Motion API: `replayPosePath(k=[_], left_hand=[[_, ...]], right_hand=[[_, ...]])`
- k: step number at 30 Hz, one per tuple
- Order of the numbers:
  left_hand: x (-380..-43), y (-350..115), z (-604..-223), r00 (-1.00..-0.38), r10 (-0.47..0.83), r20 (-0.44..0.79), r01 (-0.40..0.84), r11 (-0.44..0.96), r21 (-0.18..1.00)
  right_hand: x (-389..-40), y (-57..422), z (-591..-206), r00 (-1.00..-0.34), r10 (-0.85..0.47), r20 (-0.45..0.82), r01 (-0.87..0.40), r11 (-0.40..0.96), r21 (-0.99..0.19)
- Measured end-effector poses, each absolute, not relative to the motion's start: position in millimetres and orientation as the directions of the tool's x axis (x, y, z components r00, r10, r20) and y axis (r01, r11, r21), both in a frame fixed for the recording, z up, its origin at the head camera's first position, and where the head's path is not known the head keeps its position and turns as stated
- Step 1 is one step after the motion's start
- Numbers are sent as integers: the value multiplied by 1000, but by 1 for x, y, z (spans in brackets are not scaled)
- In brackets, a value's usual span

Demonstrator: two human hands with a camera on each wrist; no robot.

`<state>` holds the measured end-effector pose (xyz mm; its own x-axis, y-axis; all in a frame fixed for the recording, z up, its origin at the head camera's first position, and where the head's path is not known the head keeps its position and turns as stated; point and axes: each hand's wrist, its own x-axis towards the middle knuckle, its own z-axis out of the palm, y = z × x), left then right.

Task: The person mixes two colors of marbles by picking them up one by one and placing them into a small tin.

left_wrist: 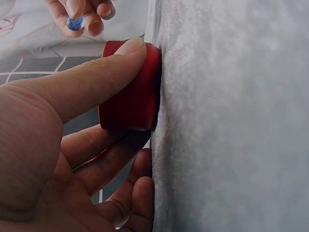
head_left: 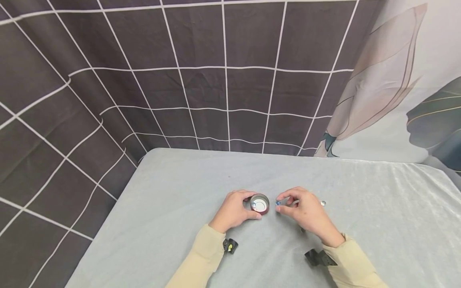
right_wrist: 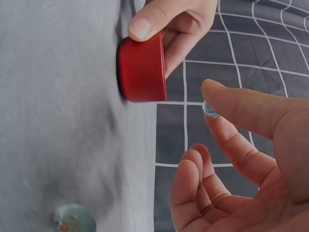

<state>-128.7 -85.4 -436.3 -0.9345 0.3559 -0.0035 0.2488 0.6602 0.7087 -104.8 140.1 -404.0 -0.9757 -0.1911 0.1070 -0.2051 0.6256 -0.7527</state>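
Note:
My left hand [head_left: 235, 210] grips a small red round tin [left_wrist: 128, 92] by its side, thumb on one side and fingers on the other. The tin stands upright on the cloth with its open top facing up. Something small and blue shows inside it in the head view, against the pale bottom. Just right of the tin, my right hand [head_left: 306, 208] pinches a clear glass marble with blue in it [right_wrist: 209, 109] between thumb and index fingertip. The marble is apart from the tin, held above the cloth; the other right fingers are loosely bent.
A greenish glass marble with orange inside [right_wrist: 75, 220] lies on the cloth near the right hand. A small shiny round piece [head_left: 323, 203] lies right of that hand. Pale grey cloth [head_left: 173, 192] covers the table; a dark gridded curtain [head_left: 201, 88] hangs behind it.

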Motion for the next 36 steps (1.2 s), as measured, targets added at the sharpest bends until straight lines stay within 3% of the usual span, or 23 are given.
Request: replayPosePath(k=[36], left_hand=[[-129,-85,-436,-930,367,7,260,645,719]], right_hand=[[-114,115,-416,-979,-195,57,-167,609,-775]])
